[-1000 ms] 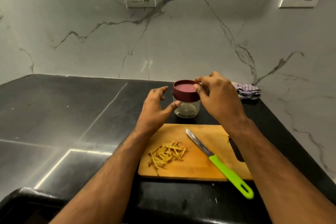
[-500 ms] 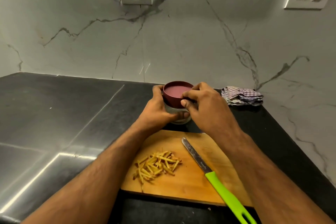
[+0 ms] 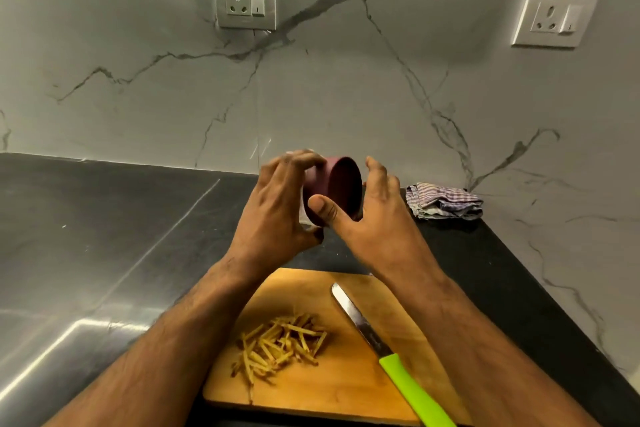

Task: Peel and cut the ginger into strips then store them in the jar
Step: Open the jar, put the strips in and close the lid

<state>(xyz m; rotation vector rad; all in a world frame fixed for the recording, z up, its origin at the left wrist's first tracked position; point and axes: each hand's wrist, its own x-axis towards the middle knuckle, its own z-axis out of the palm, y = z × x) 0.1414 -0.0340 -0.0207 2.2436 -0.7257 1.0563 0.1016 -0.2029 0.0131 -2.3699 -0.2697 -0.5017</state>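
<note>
head view — jar (image 3: 311, 198) tipped sideways above the tabletop (image 3: 104, 236), left hand (image 3: 273, 218) curled round its body; right hand (image 3: 367, 218) grips the maroon lid (image 3: 341, 185). ginger strips (image 3: 280, 347) on the cutting board (image 3: 346, 388), near the knife (image 3: 381, 347).

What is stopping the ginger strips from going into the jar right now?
The maroon lid is on the jar, which the left hand grips, tipped sideways above the counter. The right hand is at the lid. The ginger strips lie on the cutting board.
</note>
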